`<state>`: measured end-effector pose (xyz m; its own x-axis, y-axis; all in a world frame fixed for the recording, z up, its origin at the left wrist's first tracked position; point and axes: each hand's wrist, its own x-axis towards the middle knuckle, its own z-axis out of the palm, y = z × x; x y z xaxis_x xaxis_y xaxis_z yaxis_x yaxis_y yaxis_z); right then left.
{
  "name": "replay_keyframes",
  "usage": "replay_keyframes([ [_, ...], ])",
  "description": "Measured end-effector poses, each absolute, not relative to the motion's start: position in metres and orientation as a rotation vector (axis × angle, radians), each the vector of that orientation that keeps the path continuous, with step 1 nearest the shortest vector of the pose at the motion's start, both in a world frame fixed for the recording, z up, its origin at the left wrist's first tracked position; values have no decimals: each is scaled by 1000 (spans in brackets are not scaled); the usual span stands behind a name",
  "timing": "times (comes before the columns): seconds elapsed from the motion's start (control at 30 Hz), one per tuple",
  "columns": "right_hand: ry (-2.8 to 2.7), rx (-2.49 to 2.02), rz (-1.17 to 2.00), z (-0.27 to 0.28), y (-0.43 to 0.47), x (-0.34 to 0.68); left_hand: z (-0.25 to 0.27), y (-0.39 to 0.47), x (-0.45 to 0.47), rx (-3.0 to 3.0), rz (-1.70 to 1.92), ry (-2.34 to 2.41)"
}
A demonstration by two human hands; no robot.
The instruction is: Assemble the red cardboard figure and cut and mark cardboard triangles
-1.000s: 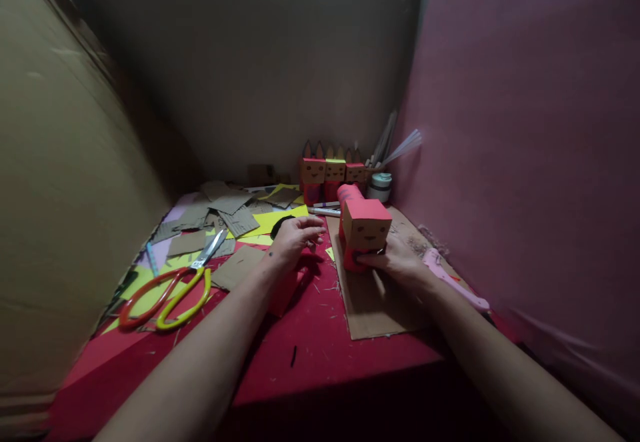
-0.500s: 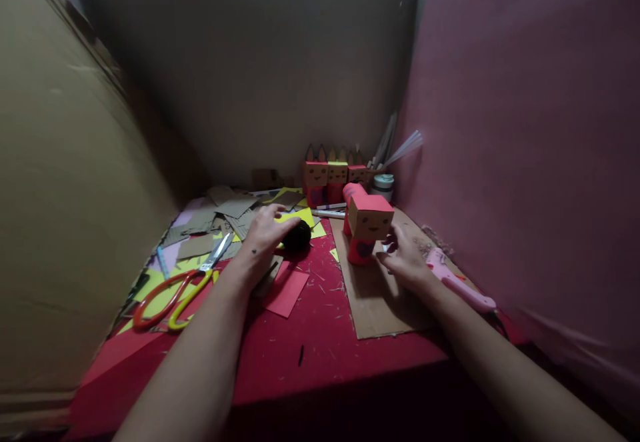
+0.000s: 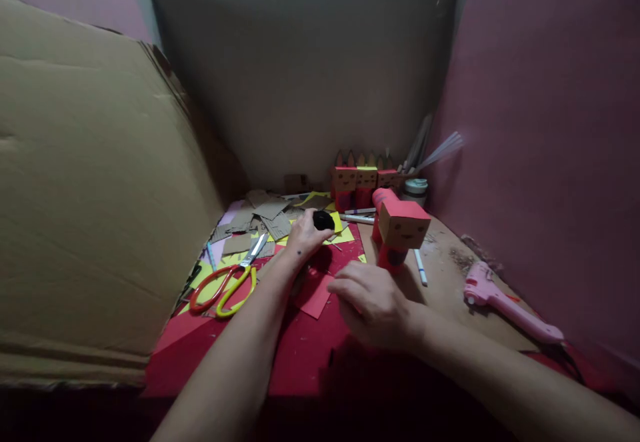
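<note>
My left hand is closed around a fuzzy black ball above the yellow paper scraps, thumb in front and fingertips behind it. My right hand hovers at the right edge of a red paper square. Its fingers are loosely bent and apart from the thumb, and I see nothing in them. Behind it a figure, with a cardboard box head, drawn face and red paper body, stands upright on a cardboard sheet. A marker lies just right of the figure.
Large scissors with red and yellow handles lie at left, beside cardboard scraps. A pink glue gun rests at right. Several similar figures and a lidded jar stand at the back. Cardboard and pink walls enclose the table.
My right hand has swung left, from beside the box-headed figure to the red paper, uncovering the marker. My left hand stays at the black ball. The whole view has shifted left.
</note>
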<state>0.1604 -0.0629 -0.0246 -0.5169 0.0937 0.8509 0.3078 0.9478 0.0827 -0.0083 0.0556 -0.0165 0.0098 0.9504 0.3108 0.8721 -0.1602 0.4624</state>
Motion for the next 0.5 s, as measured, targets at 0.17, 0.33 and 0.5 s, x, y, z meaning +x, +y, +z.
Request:
replay_keyframes([
  [0.17, -2159, -219, -330, -44, -38, 138, 1, 84, -41, 1973, 848, 2144],
  [0.33, -2175, -314, -223, -58, -38, 146, 7, 121, -55, 1938, 793, 2328],
  [0.5, -2152, -362, -169, -62, -38, 147, -4, 156, -46, 2043, 773, 2420],
])
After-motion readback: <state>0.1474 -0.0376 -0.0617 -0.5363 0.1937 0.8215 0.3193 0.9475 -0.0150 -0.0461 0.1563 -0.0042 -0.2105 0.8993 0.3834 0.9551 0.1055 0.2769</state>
